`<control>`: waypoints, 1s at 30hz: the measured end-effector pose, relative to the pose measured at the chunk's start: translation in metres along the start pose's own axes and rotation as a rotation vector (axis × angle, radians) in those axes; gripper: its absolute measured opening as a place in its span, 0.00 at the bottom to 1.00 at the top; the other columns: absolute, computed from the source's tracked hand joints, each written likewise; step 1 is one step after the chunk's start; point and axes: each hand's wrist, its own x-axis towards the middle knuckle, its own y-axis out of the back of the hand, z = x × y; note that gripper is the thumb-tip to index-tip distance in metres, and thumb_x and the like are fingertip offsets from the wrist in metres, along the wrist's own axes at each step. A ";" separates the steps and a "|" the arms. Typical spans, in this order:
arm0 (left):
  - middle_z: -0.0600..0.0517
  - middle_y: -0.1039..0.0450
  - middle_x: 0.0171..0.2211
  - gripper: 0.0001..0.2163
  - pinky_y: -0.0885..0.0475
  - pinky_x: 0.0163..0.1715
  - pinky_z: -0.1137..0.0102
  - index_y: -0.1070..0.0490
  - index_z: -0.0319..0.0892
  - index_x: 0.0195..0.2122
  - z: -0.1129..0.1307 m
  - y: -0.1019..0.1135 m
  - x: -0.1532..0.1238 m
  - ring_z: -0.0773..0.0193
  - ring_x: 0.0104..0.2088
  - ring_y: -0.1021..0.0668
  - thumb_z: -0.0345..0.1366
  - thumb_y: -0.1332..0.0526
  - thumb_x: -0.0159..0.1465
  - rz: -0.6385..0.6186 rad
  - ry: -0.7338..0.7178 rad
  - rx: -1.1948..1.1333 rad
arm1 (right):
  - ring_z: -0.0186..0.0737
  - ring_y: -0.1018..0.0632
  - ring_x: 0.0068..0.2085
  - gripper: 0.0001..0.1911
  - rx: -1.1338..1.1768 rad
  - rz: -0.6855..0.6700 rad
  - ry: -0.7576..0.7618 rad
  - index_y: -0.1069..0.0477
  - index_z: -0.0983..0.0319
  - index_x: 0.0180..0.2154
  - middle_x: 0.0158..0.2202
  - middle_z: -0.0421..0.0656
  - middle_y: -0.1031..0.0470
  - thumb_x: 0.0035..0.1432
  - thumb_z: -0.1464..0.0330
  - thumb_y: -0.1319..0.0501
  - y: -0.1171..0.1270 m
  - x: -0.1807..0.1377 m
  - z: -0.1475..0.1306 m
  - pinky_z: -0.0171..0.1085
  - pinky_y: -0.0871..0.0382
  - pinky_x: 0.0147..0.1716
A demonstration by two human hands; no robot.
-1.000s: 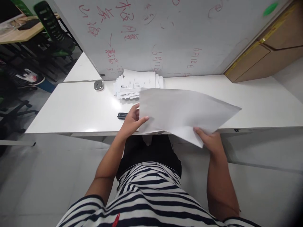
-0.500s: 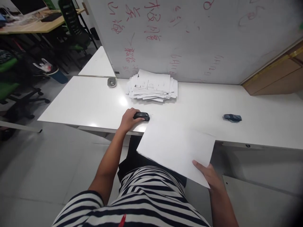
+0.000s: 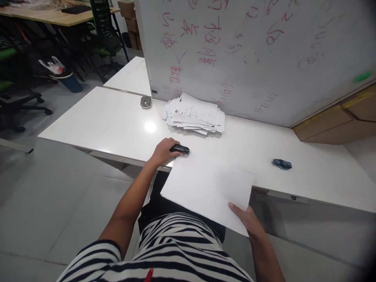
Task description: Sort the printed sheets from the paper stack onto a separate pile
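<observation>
My left hand [image 3: 163, 152] lies on the white table [image 3: 102, 125] with its fingers closed round a small black stapler [image 3: 181, 149]. My right hand [image 3: 246, 219] pinches the near right corner of a blank white sheet of paper [image 3: 207, 188]. The sheet hangs partly over the table's front edge, above my lap. A messy stack of printed papers [image 3: 194, 114] rests further back, against the whiteboard.
A whiteboard [image 3: 249, 51] with red writing stands along the table's back edge. A small grey round device [image 3: 146, 102] sits left of the stack. A dark blue object [image 3: 282, 163] lies on the table to the right. Office chairs [image 3: 17, 98] and desks fill the far left.
My left hand let go of the sheet and closed on the black stapler. My right hand lowered the sheet toward my lap. The dark blue object came into sight.
</observation>
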 end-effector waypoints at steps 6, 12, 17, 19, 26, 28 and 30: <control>0.47 0.27 0.45 0.23 0.34 0.42 0.65 0.29 0.46 0.49 0.024 0.037 0.007 0.54 0.45 0.28 0.54 0.39 0.56 -0.157 -0.028 -0.040 | 0.54 0.20 0.42 0.27 0.058 -0.132 -0.019 0.24 0.62 0.43 0.42 0.49 0.20 0.40 0.59 0.27 -0.020 -0.001 0.002 0.49 0.26 0.45; 0.50 0.28 0.28 0.23 0.38 0.30 0.68 0.30 0.42 0.29 0.073 0.056 0.057 0.62 0.30 0.29 0.54 0.54 0.65 -0.069 -0.031 0.114 | 0.54 0.20 0.44 0.31 0.024 -0.132 -0.029 0.26 0.64 0.46 0.45 0.51 0.21 0.41 0.57 0.27 -0.011 0.009 0.013 0.48 0.26 0.46; 0.48 0.30 0.23 0.24 0.44 0.25 0.68 0.34 0.41 0.22 0.073 0.001 0.083 0.62 0.25 0.30 0.51 0.55 0.66 -0.372 0.011 0.271 | 0.56 0.21 0.45 0.32 -0.060 -0.081 -0.005 0.26 0.64 0.44 0.45 0.52 0.21 0.38 0.56 0.26 0.005 0.021 0.014 0.48 0.26 0.44; 0.46 0.29 0.24 0.22 0.43 0.25 0.68 0.32 0.41 0.23 0.068 -0.020 0.083 0.60 0.26 0.28 0.49 0.53 0.65 -0.479 0.031 0.343 | 0.57 0.21 0.45 0.32 -0.082 -0.070 -0.020 0.25 0.65 0.43 0.45 0.52 0.21 0.37 0.56 0.26 0.008 0.024 0.014 0.48 0.26 0.44; 0.44 0.27 0.29 0.24 0.41 0.29 0.67 0.27 0.38 0.32 0.070 -0.036 0.076 0.56 0.31 0.25 0.45 0.59 0.69 -0.335 0.069 0.491 | 0.55 0.23 0.49 0.40 0.004 -0.102 -0.018 0.31 0.62 0.53 0.48 0.51 0.23 0.39 0.55 0.26 -0.005 0.021 0.028 0.49 0.27 0.47; 0.44 0.28 0.28 0.24 0.42 0.28 0.67 0.27 0.38 0.32 0.072 -0.034 0.075 0.57 0.31 0.25 0.44 0.60 0.69 -0.325 0.085 0.506 | 0.54 0.23 0.50 0.40 0.052 -0.128 -0.027 0.32 0.61 0.55 0.49 0.50 0.23 0.40 0.55 0.27 -0.012 0.017 0.032 0.48 0.27 0.48; 0.45 0.28 0.28 0.24 0.42 0.28 0.67 0.27 0.39 0.31 0.072 -0.034 0.074 0.58 0.30 0.26 0.45 0.59 0.69 -0.329 0.079 0.522 | 0.54 0.23 0.49 0.40 0.099 -0.115 -0.035 0.31 0.61 0.54 0.49 0.49 0.23 0.40 0.55 0.27 -0.018 0.015 0.036 0.47 0.27 0.47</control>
